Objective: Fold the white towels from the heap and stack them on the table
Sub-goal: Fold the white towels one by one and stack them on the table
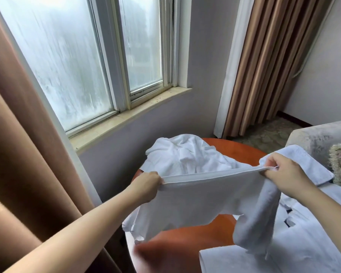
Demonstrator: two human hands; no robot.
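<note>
Noted soft white terry towel (205, 200) as light, limp, unlikely to slip; held stretched over round orange wooden bench (195, 241), 6 o'clock of crumpled white towel heap (185, 156), grip of left hand (147, 184) and right hand (285, 173) pinching top-hem corners, judged best hold points.

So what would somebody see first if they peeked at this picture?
Probably the white towel stretched in mid-air between the left hand and the right hand, right in the middle. Behind it a crumpled heap of towels lies on the round orange table, and a big foggy window fills the upper left.
</note>
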